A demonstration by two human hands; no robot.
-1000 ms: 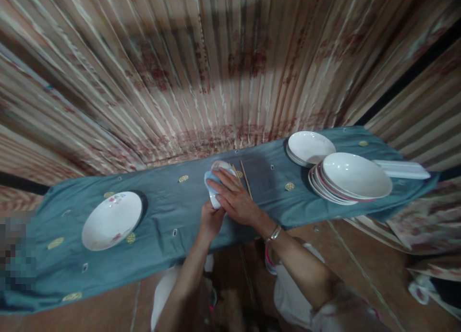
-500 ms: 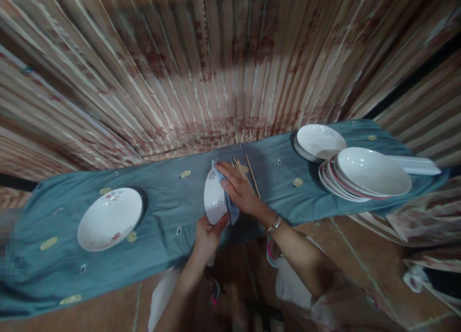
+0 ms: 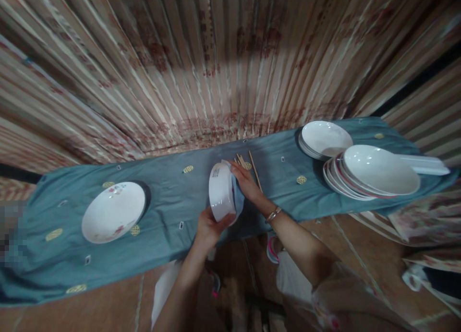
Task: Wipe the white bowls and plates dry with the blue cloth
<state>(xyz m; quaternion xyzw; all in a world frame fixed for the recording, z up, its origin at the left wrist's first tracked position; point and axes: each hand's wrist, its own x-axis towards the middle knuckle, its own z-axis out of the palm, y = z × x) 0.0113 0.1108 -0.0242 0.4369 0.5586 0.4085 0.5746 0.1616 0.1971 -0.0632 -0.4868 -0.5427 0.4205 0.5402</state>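
Observation:
A white bowl, tipped on its side with its outer wall facing left, is held over the middle of the cloth. Its lower edge is gripped by my left hand, thumb on the rim side. My right hand presses a light blue cloth against the bowl's right side, and some of its fingers are hidden behind the cloth and bowl. Just beyond that hand lie several wooden chopsticks, partly covered by it.
A teal patterned tablecloth covers the long narrow table. On the left sits a large floral dish. To the right are a small stack of white bowls, a taller dish stack and a white tray. A pleated curtain hangs behind.
The bowl has turned so more of its outer wall and base shows. My right hand has slid slightly right and down along it with the cloth. The view has shifted a little.

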